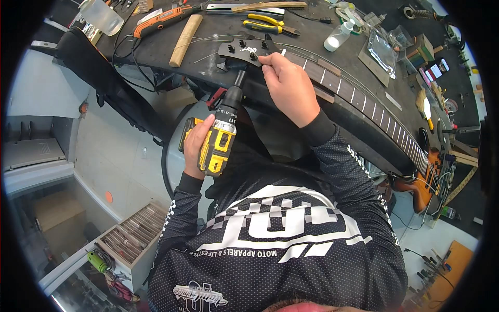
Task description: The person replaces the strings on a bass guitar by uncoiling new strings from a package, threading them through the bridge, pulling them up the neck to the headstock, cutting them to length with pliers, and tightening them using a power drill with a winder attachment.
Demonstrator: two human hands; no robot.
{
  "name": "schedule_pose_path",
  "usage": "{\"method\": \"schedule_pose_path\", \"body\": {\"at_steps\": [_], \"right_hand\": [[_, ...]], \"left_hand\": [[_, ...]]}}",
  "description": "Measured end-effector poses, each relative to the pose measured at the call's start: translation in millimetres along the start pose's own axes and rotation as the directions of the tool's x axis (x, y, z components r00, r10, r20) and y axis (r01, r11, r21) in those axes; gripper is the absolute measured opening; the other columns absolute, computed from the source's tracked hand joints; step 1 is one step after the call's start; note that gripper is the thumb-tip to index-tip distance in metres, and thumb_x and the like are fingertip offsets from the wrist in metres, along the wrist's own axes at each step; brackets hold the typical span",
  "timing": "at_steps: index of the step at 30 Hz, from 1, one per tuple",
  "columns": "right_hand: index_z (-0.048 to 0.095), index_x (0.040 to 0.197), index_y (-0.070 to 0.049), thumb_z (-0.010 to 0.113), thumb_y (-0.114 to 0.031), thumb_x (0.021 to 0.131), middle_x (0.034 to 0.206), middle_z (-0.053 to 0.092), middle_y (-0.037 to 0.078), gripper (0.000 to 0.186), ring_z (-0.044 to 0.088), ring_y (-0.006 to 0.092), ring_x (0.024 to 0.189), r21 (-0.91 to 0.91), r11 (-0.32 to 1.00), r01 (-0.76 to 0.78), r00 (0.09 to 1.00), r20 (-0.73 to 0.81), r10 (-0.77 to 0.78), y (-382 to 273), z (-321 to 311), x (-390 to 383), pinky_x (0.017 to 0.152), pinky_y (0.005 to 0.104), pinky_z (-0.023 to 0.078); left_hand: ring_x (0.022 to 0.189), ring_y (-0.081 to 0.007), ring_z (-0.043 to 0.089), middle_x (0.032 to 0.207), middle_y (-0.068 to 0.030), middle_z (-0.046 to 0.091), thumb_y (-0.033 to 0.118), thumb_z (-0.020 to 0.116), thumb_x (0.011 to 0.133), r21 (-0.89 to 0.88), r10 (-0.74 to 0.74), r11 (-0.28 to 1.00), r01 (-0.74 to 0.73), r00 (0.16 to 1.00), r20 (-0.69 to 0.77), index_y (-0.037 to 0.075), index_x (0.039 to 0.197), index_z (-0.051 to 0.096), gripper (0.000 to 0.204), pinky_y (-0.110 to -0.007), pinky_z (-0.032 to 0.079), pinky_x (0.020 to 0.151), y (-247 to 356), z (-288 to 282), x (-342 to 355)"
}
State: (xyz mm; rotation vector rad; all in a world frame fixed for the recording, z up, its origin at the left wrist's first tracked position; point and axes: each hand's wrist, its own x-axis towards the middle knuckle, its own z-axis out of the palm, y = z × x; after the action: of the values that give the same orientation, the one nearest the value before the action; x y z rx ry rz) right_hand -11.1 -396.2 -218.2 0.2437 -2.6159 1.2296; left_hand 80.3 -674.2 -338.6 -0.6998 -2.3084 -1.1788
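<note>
My left hand (197, 144) is wrapped round a yellow and black cordless drill (218, 143). A dark socket-like bit (240, 79) in its chuck points up at the near edge of a bass guitar's black headstock (244, 49). The bit's tip is at the tuning keys, and whether it touches one I cannot tell. My right hand (292, 86) pinches with thumb and forefinger beside a tuning post (253, 55); anything between the fingertips is too small to make out. From there the fretted neck (358, 96) runs right to the orange-brown body (416, 190).
On the dark workbench (202, 34) lie a wooden strip (185, 40), an orange rotary tool (163, 21), yellow-handled pliers (267, 25) and loose strings. A clear pump bottle (339, 36) stands beyond the neck. A black padded bag (104, 78) leans at the bench's left.
</note>
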Motion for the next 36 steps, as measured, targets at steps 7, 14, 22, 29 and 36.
{"method": "schedule_pose_path", "body": {"at_steps": [7,14,22,29,36], "right_hand": [[0.073,0.116,-0.001,0.065,-0.013,0.104,0.104,0.08,0.02,0.019,0.077,0.0413,0.096,-0.017,1.0,-0.016,1.0,0.026,0.017,-5,-6,-2,0.083,0.0481,0.06],[0.073,0.116,0.0,0.065,-0.013,0.104,0.102,0.08,0.021,0.02,0.076,0.0414,0.095,0.015,0.998,-0.054,0.998,0.042,0.053,-6,-8,-1,0.082,0.0481,0.06],[0.074,0.117,0.001,0.063,-0.014,0.105,0.098,0.079,0.022,0.023,0.076,0.0405,0.09,0.082,0.993,-0.085,0.995,0.067,0.079,-7,-11,-1,0.081,0.0461,0.059],[0.074,0.119,0.002,0.063,-0.015,0.106,0.096,0.079,0.022,0.024,0.077,0.0395,0.089,0.122,0.989,-0.086,0.995,0.065,0.078,-6,-11,-1,0.081,0.0451,0.059],[0.073,0.121,0.002,0.062,-0.015,0.106,0.097,0.079,0.022,0.025,0.077,0.039,0.091,0.125,0.985,-0.123,0.99,0.083,0.113,-11,-12,-4,0.083,0.0448,0.059]], "left_hand": [[0.112,-0.0307,0.076,0.141,-0.0167,0.072,0.006,0.092,0.082,0.008,0.013,1.0,-0.013,1.0,0.014,0.007,0.154,0.056,0.081,-0.039,0.06,0.098,3,-2,3],[0.11,-0.0291,0.076,0.137,-0.0146,0.073,0.007,0.093,0.082,0.013,-0.007,1.0,0.007,1.0,0.009,0.008,0.155,0.056,0.081,-0.038,0.06,0.096,1,0,1],[0.108,-0.0275,0.076,0.13,-0.0144,0.075,0.006,0.092,0.083,-0.01,-0.029,1.0,0.029,1.0,0.009,0.008,0.155,0.056,0.081,-0.037,0.06,0.095,-2,2,-1],[0.108,-0.0266,0.077,0.127,-0.0138,0.075,0.004,0.092,0.084,-0.003,-0.013,1.0,0.013,1.0,-0.002,0.008,0.156,0.055,0.081,-0.035,0.061,0.094,1,3,2],[0.107,-0.0244,0.077,0.127,-0.0142,0.075,0.001,0.088,0.086,-0.054,-0.046,0.997,0.047,0.999,0.011,0.007,0.157,0.055,0.078,-0.034,0.061,0.092,1,4,1]]}}
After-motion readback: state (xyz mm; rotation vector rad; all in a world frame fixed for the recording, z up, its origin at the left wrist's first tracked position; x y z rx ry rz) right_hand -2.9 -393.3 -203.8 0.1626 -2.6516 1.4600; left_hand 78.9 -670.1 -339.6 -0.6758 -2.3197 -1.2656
